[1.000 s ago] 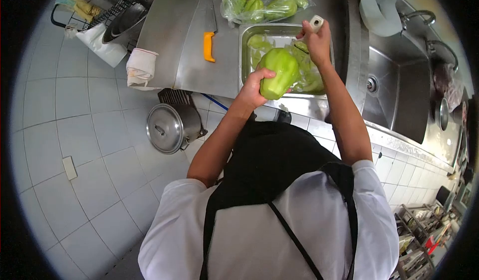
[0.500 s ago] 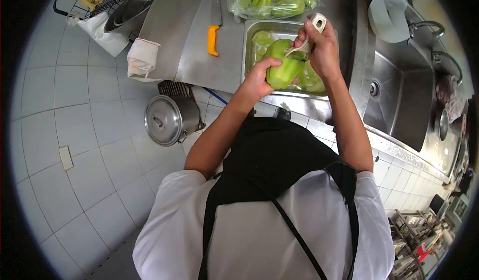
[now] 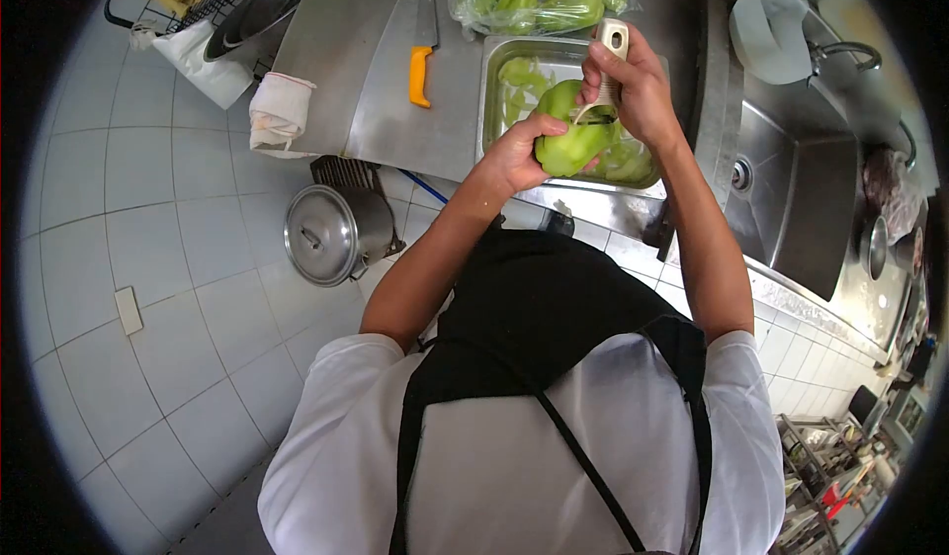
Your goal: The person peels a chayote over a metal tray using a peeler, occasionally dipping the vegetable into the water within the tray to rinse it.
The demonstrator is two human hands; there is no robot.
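Head view: a gourd (image 3: 571, 148) is held just above the near half of the tray (image 3: 488, 88), a little clear of the peelings lying in it. The left hand (image 3: 514, 157) is clamped on the gourd's near, lower end, thumb on one side and fingers wrapped under the other. The right hand (image 3: 633, 85) is closed round a peeler (image 3: 611, 43), whose pale handle sticks up out of the fist toward the tray's far rim. The blade end is laid against the gourd's upper face. The two hands are close together, joined only through the gourd and the peeler.

The gourd's long axis is seen to run from the left palm up and away toward the tray's far right corner. The broad end is cupped in the hand, and the other end lies beneath the right hand.

The gourd is judged to be firm and fairly heavy for its size. Its pared, pale green surface looks wet, so it is likely slippery. A grip round the broad end, where the palm can cradle it, is judged the safest hold.

A knife (image 3: 422, 59) with an orange handle lies left of the tray, and a bag (image 3: 539, 0) of more gourds lies beyond it. A sink (image 3: 801, 189) is set to the tray's right. A lidded pot (image 3: 329, 235) stands on the floor, near and left of the tray.
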